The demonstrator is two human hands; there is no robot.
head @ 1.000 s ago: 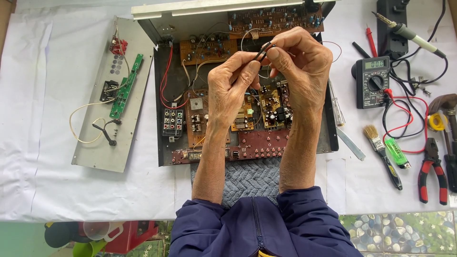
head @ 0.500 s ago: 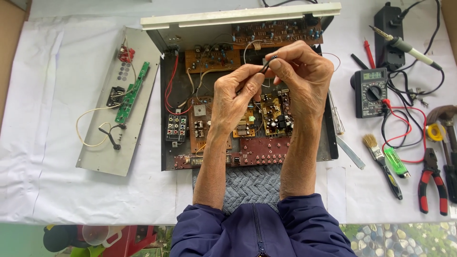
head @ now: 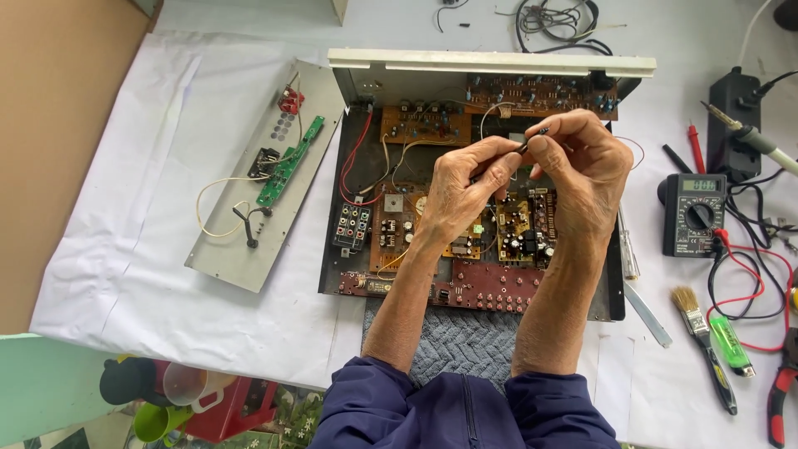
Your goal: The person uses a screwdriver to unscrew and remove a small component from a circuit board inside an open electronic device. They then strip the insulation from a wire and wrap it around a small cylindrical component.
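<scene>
Electronics repair bench: multimeter [head: 697, 214], soldering iron [head: 752, 139].

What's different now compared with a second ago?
Little has changed. Both hands, left hand and right hand, keep pinching the same small dark part between their fingertips above the open amplifier. The view drifted a bit. The meter, brush and grey panel lie as before.

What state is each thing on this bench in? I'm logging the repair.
Amplifier case: lid off, circuit boards exposed.
Grey front panel: detached, lying left of the case, wires attached.
Small dark part: pinched between both hands above the boards.
Left hand: fingers closed on the part.
Right hand: fingers closed on the part.
Multimeter: display lit, leads plugged in.
Brush: lying flat.
</scene>
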